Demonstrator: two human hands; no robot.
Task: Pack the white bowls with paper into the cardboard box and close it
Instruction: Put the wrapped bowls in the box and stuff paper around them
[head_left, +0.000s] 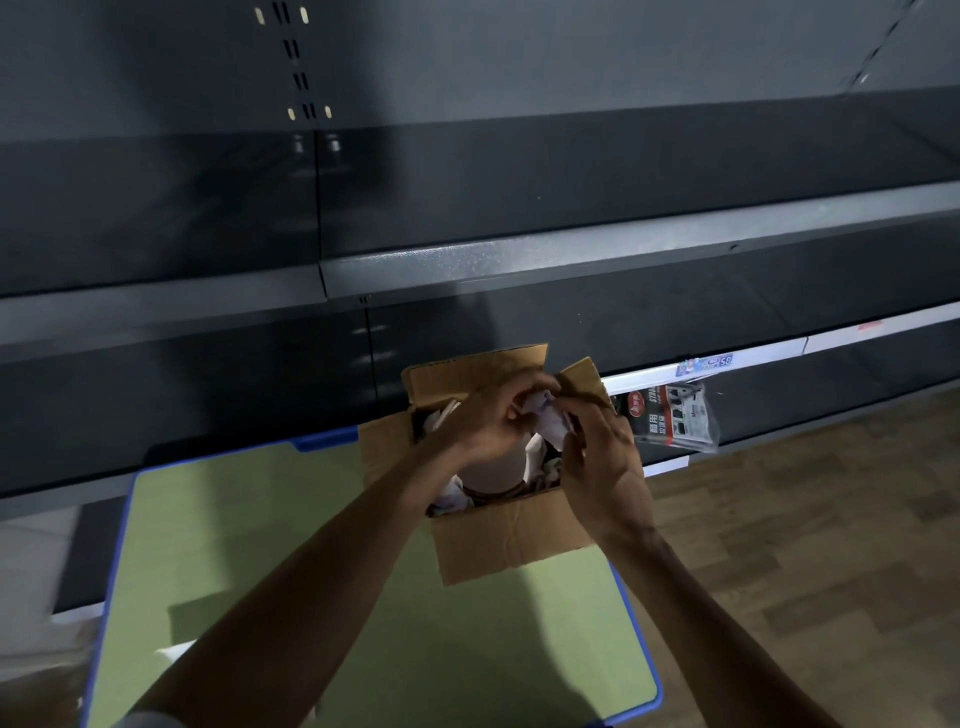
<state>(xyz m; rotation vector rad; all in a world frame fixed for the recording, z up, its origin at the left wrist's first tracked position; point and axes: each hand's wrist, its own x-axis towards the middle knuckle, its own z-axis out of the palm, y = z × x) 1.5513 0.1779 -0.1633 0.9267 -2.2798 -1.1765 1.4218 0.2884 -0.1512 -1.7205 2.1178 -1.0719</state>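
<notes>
Bowl (493, 470) is down inside the open box (511, 543), white, with crumpled bits tucked around it. The box sits at the far right corner of a green table (311, 571) with a blue rim, flaps up. Both hands are right over the opening with a wad of paper (548, 423) between them: left hand (488, 415) has its fingers curled over it, right hand (605, 462) pinches it from the side. Dark shelves (519, 260) behind, a bagged pack (670, 415) on a low one, wood floor (805, 519) on the right.
</notes>
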